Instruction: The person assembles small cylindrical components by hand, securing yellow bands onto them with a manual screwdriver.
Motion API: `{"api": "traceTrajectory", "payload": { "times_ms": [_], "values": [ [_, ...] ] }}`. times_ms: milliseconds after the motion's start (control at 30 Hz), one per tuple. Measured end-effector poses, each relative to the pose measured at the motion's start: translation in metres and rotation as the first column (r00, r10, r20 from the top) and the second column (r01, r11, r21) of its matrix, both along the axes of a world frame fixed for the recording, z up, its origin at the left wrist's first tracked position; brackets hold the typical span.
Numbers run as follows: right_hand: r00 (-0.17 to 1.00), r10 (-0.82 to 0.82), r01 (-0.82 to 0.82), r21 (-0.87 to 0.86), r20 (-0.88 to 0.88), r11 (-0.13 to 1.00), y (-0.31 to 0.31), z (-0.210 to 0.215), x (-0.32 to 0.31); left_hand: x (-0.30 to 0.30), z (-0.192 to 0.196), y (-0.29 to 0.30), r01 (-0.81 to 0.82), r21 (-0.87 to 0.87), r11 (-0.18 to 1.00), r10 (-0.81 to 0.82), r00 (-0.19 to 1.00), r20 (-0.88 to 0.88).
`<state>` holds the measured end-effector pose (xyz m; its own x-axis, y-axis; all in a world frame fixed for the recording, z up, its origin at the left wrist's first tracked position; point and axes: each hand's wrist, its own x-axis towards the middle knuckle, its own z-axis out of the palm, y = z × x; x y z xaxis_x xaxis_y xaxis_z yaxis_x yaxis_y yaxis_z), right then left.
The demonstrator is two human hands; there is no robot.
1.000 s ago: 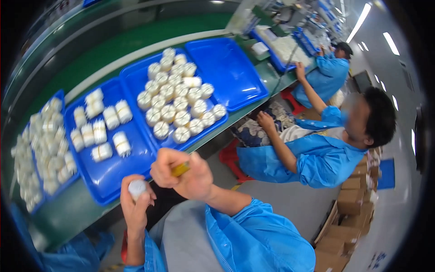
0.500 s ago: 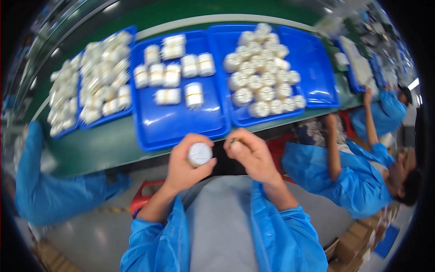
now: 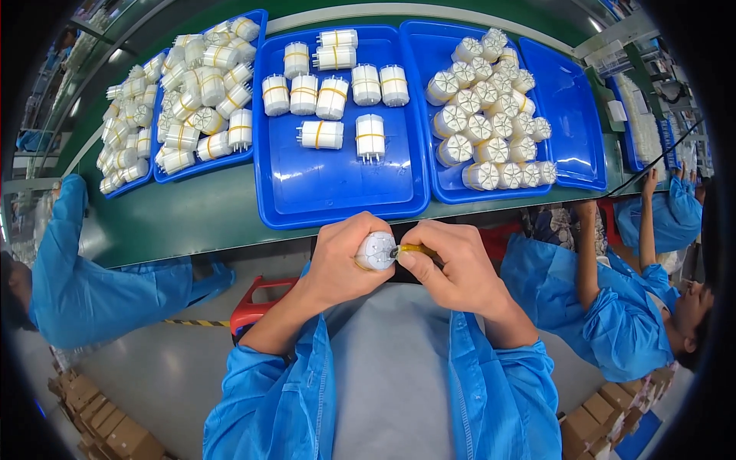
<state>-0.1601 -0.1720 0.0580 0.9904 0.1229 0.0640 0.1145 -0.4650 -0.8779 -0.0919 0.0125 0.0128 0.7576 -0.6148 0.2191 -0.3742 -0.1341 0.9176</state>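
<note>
On bench (image 3: 153,222), blue tray (image 3: 337,188): banded cylinders (image 3: 331,98); left grip (image 3: 341,257) clasping white cylinder (image 3: 373,251), right grip (image 3: 458,262) pinching yellow tool (image 3: 416,249).

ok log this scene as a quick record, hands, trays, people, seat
left hand: gripping a white cylinder, round end toward the camera
right hand: pinching a yellow tool, dark tip at that end; contact unclear
middle tray: blue, ten banded white bundles spaced apart
tray to its right: blue, many similar bundles grouped closely
co-workers: blue-clad person at left, others at right
seat: red stool
</note>
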Motion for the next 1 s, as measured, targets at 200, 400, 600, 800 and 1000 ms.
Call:
{"api": "traceTrajectory", "payload": {
  "times_ms": [200, 400, 600, 800, 1000],
  "values": [
    [0.999, 0.024, -0.022, -0.066, 0.026, 0.998, -0.002, 0.003, 0.004, 0.001, -0.003, -0.003, 0.014, -0.008, 1.000, -0.013, 0.997, 0.076],
    [0.998, 0.052, -0.045, -0.185, 0.032, 0.982, -0.002, 0.002, 0.006, 0.004, -0.011, -0.006, 0.023, 0.003, 1.000, -0.023, 0.988, 0.155],
    [0.991, 0.042, -0.054, -0.091, -0.125, 0.994, -0.004, 0.004, 0.012, 0.003, -0.015, -0.006, 0.019, -0.024, 1.000, -0.015, 0.987, 0.158],
    [0.958, 0.038, -0.015, 0.081, -0.283, 0.997, -0.004, 0.000, 0.009, 0.002, -0.012, -0.002, 0.027, -0.055, 0.998, -0.021, 0.994, 0.103],
    [0.990, 0.064, -0.069, -0.031, -0.129, 0.997, -0.003, -0.003, 0.010, 0.003, -0.014, -0.001, 0.017, -0.028, 0.999, -0.014, 0.992, 0.128]
  ]
}}
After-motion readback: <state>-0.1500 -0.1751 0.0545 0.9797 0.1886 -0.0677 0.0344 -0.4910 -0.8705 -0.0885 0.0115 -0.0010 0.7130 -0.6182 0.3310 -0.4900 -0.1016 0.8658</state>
